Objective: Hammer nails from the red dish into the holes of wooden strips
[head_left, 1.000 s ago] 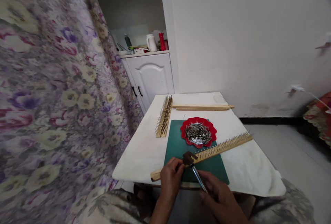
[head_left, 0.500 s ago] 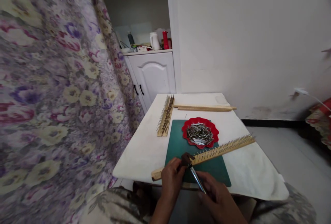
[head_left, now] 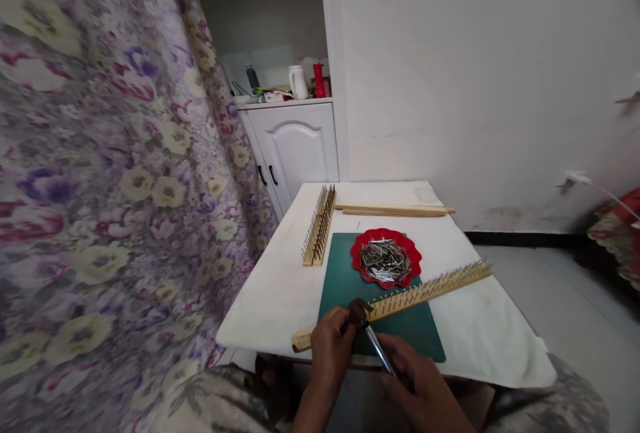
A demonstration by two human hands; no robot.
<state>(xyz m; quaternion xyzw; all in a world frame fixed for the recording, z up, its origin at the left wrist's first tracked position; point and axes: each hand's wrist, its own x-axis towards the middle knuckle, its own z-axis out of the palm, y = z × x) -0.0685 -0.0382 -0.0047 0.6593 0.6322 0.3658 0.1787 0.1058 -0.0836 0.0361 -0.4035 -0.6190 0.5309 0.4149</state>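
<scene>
My right hand (head_left: pixel 417 379) is wrapped round the handle of a hammer (head_left: pixel 377 346), whose dark head lies over a wooden strip studded with nails (head_left: pixel 430 291). The strip runs slantwise across a green cutting mat (head_left: pixel 337 273), with nails standing in its right part and bare wood at its left end. Beside the hammer head, my left hand (head_left: pixel 331 346) rests over the strip with its fingertips pinched together. What those fingertips hold, if anything, is hidden. Just beyond the strip sits a red scalloped dish (head_left: pixel 356 256) filled with loose nails (head_left: pixel 385 261).
Two more nail-studded strips (head_left: pixel 319 229) lie side by side at the table's left. Plain wooden strips (head_left: pixel 395 209) lie along the back. A white cloth covers the table (head_left: pixel 265 306). A floral curtain (head_left: pixel 125 186) hangs at left; a white cabinet (head_left: pixel 297 143) stands behind.
The view has shifted very slightly. Both hands, the hammer and the strip keep nearly the same places, with the hammer head still over the strip.
</scene>
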